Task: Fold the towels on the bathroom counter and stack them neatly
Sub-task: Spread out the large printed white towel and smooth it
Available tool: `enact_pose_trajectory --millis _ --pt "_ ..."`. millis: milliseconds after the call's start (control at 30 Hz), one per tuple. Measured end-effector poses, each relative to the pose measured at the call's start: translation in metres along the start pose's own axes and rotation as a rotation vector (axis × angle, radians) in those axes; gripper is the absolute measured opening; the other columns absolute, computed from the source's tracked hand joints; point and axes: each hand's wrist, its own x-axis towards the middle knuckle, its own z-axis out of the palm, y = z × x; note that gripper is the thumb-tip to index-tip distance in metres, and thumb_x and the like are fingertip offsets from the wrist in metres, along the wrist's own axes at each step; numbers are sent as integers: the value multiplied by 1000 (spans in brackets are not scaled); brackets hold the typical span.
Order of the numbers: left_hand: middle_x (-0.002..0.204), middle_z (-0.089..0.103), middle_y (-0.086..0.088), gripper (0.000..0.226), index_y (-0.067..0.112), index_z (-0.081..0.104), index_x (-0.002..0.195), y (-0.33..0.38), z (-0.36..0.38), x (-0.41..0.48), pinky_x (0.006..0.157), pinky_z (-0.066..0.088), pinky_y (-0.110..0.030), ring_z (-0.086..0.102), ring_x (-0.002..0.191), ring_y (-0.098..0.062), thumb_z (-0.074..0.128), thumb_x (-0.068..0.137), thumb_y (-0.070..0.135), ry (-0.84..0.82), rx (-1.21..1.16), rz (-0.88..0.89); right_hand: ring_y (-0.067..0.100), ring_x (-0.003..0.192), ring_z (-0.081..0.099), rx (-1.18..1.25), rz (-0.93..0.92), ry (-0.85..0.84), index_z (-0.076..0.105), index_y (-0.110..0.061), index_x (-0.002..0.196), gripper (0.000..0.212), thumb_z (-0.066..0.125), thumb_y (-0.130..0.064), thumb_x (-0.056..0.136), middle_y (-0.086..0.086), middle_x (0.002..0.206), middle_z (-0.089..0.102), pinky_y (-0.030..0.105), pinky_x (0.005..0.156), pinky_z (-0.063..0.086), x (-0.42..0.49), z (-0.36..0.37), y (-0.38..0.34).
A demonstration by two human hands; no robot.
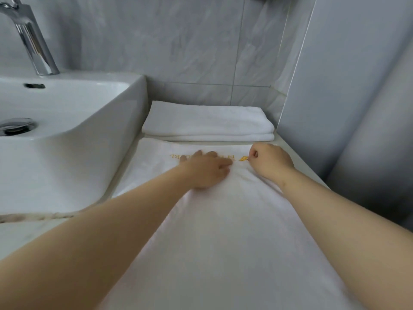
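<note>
Left hand (206,170) flat on spread towel (223,220); right hand (269,161) seemingly pinching it.

Grey marble-look wall tiles (178,41) back a white ceramic basin (67,135) with a chrome faucet (31,39) at left.

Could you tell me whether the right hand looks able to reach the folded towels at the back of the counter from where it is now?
Probably yes: the right hand sits just short of the folded towels, with nothing between them, though it now pinches the spread towel.
</note>
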Motion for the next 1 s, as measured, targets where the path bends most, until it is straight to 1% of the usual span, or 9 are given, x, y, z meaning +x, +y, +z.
enact_pose_trajectory --millis 100,167,200,267,367,467,600,667,1000 --pt "157 7 12 48 48 10 144 5 10 -3 111 3 -56 1 145 -25 17 97 51 -6 81 -22 22 111 52 113 -29 -122 63 -23 110 25 45 -25 93 -1 120 61 25 78 39 -16 -11 6" --pt "157 3 13 48 48 6 145 3 13 -5 112 0 -55 -2 145 -23 14 97 51 -5 84 -55 18 124 46 224 -45 -243 53 -25 130 37 48 -30 94 -4 137 50 21 88 35 -36 -17 10" --pt "157 3 12 48 48 6 145 6 13 -7 112 0 -55 -2 145 -23 14 97 50 -9 83 -68 16 129 41 216 -68 -278 47 -24 135 41 46 -31 95 -5 142 45 21 92 33 -48 -20 14" --pt "156 10 10 47 47 11 144 12 14 -10 111 7 -54 7 143 -26 15 98 49 21 110 -88 16 136 30 38 -116 -262 38 -24 141 44 39 -35 98 -3 149 35 28 102 30 -66 -22 20" --pt "146 31 3 41 43 30 139 23 18 -14 104 22 -46 27 132 -28 21 98 43 166 157 -110 17 145 2 -122 -142 -202 21 -31 147 52 29 -46 98 -5 159 6 38 113 10 -88 -20 15" --pt "146 32 0 43 38 31 140 25 17 -18 105 23 -45 28 133 -29 23 98 41 157 82 -95 13 146 -5 -88 -200 -303 10 -34 149 62 24 -58 94 -10 159 -2 38 115 -1 -104 -10 3" --pt "158 4 6 56 36 9 148 10 14 -34 113 3 -51 1 145 -20 20 96 54 -37 61 -57 10 145 -5 -96 -98 -310 5 -28 151 73 21 -66 90 -9 159 -3 35 116 -2 -104 -5 4" --pt "158 -3 8 58 38 4 148 2 15 -47 114 -3 -50 -6 145 -17 15 94 58 -48 89 -59 10 145 -6 -99 -62 -308 3 -24 151 77 20 -67 90 -7 159 -4 34 116 -2 -104 -5 3" --pt "158 -4 6 57 35 1 149 -27 12 -101 116 -2 -43 -7 145 -16 10 96 54 -17 118 -133 13 145 -8 -108 -70 -384 1 -21 152 74 21 -62 93 -4 159 -7 35 117 -2 -114 -19 -2"
